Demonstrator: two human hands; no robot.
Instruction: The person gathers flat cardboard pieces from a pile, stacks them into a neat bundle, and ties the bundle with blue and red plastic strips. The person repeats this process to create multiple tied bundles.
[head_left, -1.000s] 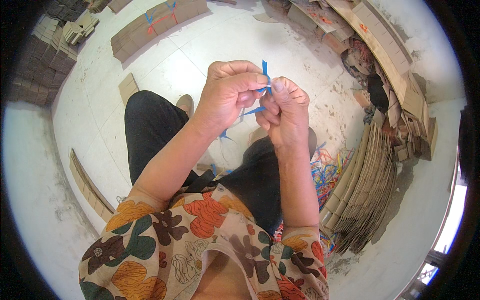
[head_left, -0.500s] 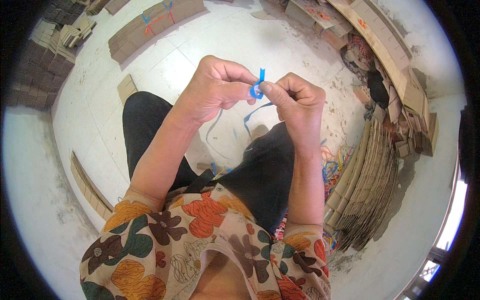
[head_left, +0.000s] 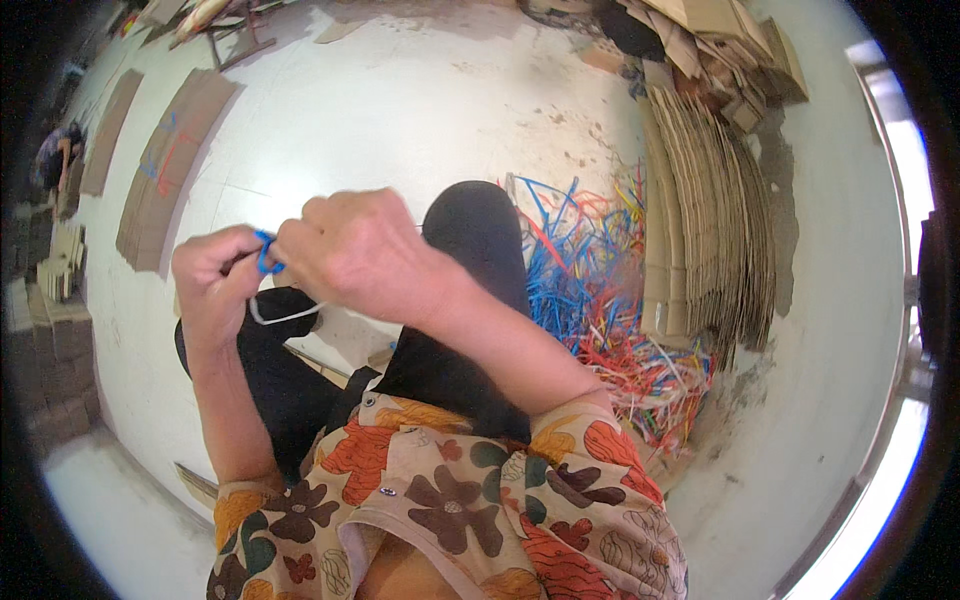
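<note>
The pale floor (head_left: 410, 110) carries tangled coloured strips (head_left: 575, 285), cardboard sheets (head_left: 705, 215) and a tied bundle (head_left: 172, 180).

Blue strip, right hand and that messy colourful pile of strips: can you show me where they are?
Blue strip (head_left: 264, 260): head view, on its curved loop.
Right hand (head_left: 355, 245): head view, on its back.
Colourful pile (head_left: 595, 305): head view, near its middle.
</note>
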